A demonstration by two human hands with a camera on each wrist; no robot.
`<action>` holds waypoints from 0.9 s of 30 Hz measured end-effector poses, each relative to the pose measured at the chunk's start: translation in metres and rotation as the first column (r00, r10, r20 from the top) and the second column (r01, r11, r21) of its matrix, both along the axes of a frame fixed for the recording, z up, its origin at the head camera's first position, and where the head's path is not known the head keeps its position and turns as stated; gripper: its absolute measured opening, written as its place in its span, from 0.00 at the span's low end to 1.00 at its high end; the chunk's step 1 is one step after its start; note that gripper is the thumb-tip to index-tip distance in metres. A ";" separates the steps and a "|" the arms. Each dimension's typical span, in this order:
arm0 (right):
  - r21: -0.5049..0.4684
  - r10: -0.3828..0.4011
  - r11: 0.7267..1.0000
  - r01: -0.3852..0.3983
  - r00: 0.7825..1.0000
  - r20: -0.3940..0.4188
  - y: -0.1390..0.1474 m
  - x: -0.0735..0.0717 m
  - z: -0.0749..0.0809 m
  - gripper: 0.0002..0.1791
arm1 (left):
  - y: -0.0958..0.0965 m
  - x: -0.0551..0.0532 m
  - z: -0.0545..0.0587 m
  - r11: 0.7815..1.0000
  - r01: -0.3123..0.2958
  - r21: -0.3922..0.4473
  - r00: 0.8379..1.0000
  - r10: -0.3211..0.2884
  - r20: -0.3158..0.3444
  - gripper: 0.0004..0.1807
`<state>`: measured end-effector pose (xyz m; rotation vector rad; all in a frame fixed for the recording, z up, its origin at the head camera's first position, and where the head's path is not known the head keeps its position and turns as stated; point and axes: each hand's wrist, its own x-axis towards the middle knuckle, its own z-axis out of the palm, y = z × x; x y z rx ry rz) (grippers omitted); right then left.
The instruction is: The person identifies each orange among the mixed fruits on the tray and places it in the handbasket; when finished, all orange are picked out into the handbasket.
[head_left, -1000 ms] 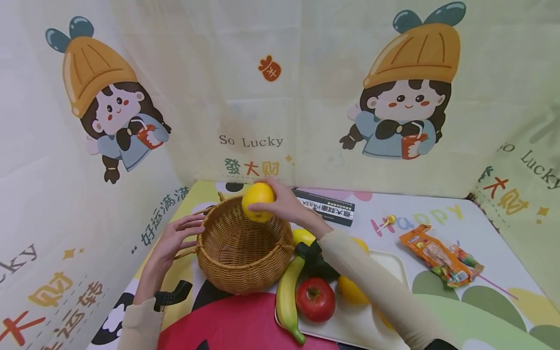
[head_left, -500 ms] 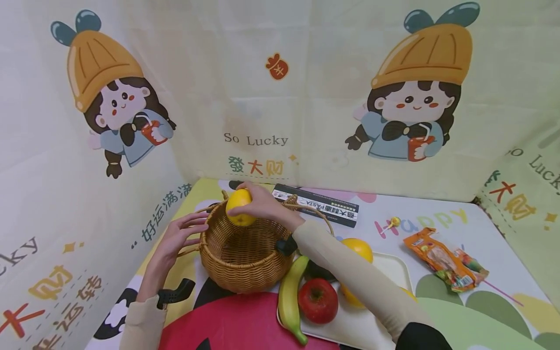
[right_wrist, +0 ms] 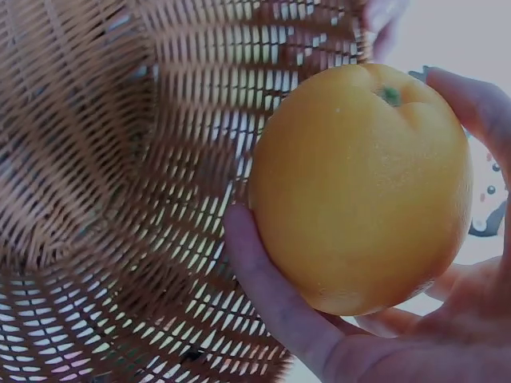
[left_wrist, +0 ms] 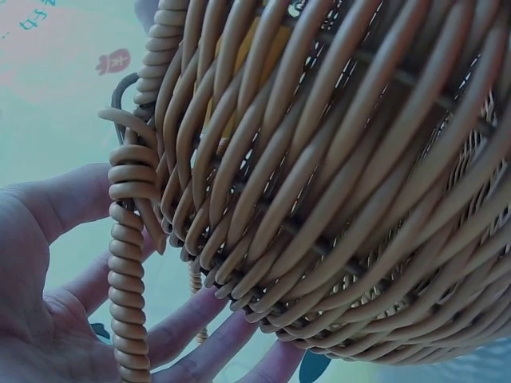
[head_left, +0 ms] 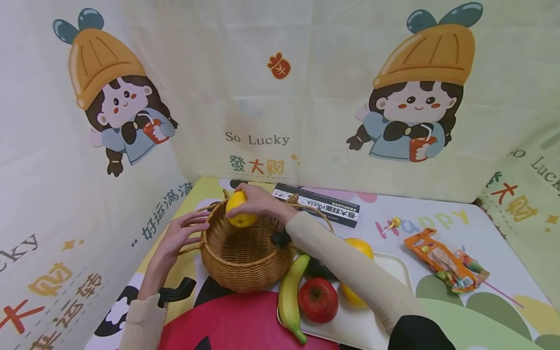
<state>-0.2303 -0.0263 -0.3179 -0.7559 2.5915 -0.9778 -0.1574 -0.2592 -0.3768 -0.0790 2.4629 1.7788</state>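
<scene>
My right hand (head_left: 261,200) grips an orange (head_left: 243,218) inside the far left part of the mouth of a round wicker basket (head_left: 247,272). In the right wrist view, thumb and fingers wrap around the orange (right_wrist: 359,191) beside the basket's woven wall (right_wrist: 192,159). Against the basket's left side rests my left hand (head_left: 178,238), its fingers extended near the side handle. The left wrist view shows fingertips of the left hand (left_wrist: 88,295) touching the outer weave (left_wrist: 319,159), with the twisted handle (left_wrist: 128,279) crossing in front of the palm.
Right of the basket, a white tray (head_left: 391,262) bears a banana (head_left: 288,299), a red apple (head_left: 318,300), a dark fruit (head_left: 319,269) and further oranges (head_left: 360,247), partly hidden by the right sleeve. Behind lie a pasta box (head_left: 328,209), a lollipop (head_left: 395,222) and an orange snack bag (head_left: 442,260).
My right hand has carried the orange leftward and slightly down, from over the basket's far rim to its left inner side. The left hand stays at the basket. The view has shifted slightly.
</scene>
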 end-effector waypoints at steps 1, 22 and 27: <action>0.012 0.008 1.000 -0.008 1.000 -0.002 -0.001 0.000 -0.001 0.37 | 0.000 0.000 -0.001 1.000 -0.001 0.000 1.000 0.001 0.001 0.29; 0.134 0.051 0.990 -0.052 0.999 0.013 -0.009 0.000 -0.012 0.38 | -0.001 -0.001 -0.003 1.000 -0.002 0.018 1.000 0.002 0.008 0.29; 0.169 0.068 0.982 -0.079 0.995 0.068 -0.008 0.001 -0.011 0.35 | -0.001 -0.001 -0.002 1.000 -0.002 0.018 1.000 0.002 0.007 0.29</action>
